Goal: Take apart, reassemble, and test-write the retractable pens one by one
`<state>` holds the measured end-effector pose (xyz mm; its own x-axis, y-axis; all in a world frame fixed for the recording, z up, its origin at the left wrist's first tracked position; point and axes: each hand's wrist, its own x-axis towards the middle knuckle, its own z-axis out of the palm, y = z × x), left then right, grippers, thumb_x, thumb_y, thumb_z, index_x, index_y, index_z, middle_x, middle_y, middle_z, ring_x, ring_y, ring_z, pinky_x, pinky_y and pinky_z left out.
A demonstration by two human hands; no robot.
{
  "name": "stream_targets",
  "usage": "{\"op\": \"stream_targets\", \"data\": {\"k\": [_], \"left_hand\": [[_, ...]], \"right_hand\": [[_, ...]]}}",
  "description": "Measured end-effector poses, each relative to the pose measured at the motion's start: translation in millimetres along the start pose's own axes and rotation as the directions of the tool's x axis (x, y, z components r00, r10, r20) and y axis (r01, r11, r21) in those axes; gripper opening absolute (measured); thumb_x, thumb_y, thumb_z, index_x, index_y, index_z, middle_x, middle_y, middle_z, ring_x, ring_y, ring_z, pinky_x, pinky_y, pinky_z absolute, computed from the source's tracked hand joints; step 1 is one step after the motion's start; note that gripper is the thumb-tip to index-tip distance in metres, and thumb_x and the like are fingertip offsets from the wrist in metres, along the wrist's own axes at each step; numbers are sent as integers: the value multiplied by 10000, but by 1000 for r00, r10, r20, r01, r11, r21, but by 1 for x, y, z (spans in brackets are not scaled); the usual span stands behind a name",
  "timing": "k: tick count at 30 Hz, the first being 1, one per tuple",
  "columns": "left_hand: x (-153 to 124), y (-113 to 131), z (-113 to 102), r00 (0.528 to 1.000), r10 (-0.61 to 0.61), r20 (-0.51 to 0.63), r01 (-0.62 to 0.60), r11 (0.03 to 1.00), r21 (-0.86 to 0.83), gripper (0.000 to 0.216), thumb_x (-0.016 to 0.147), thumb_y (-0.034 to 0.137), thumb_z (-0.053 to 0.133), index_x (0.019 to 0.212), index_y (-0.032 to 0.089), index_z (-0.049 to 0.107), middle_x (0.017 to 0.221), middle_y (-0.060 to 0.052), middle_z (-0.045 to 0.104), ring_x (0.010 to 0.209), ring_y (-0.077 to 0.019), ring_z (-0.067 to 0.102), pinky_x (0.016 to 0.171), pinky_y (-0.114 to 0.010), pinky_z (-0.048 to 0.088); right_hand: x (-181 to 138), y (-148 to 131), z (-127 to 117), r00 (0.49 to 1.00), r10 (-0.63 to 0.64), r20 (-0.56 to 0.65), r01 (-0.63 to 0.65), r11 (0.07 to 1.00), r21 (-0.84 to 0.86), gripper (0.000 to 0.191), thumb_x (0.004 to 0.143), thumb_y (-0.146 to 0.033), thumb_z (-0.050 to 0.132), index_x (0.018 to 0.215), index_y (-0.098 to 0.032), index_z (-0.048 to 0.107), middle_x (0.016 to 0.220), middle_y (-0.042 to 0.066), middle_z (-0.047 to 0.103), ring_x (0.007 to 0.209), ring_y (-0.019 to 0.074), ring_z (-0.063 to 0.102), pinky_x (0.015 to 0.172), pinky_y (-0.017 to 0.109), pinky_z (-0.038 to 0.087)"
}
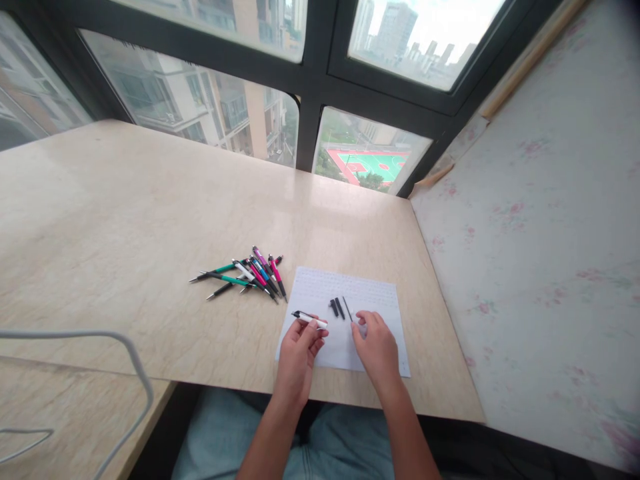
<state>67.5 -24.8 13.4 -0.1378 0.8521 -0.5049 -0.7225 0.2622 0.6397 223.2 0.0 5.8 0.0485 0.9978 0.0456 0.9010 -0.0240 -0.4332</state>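
My left hand [300, 343] is closed around a white pen barrel [316, 323] with a black clip end, holding it above the paper's left side. Over the right half of the lined, written sheet of paper [310, 283], my right hand [375, 343] has its fingers curved and apart. Its fingertips are at the lower end of a thin black pen refill [347, 308]; whether they touch it I cannot tell. Just left of the refill lie short black pen parts [337, 308], side by side on the sheet.
A pile of colourful click pens [255, 273] lies left of the paper on the marble-patterned tabletop [150, 220]. A grey cable [135, 357] arcs over the left edge. Windows [240, 107] stand behind, and a flowered wall [525, 267] bounds the right side.
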Motion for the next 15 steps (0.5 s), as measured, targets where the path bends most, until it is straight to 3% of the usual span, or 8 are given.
{"op": "stream_targets", "data": {"k": [9,15], "left_hand": [[3,2,-3,1000,-4,3,4,1000,1,289,735,322,764,939,151,652,882,-46,684,711,-108,649,628,-190,486],[2,2,-1,998,-59,31,60,998,-24,269,741,297,760,941,154,652,880,-44,689,689,-111,661,607,-187,505]], "right_hand": [[18,-1,10,998,-53,-29,51,995,-90,205,895,-195,498,987,-201,681,973,61,674,805,195,631,670,280,417],[20,-1,11,997,-53,-59,49,997,-55,214,908,-203,500,939,-200,711,937,70,693,835,207,636,682,284,425]]}}
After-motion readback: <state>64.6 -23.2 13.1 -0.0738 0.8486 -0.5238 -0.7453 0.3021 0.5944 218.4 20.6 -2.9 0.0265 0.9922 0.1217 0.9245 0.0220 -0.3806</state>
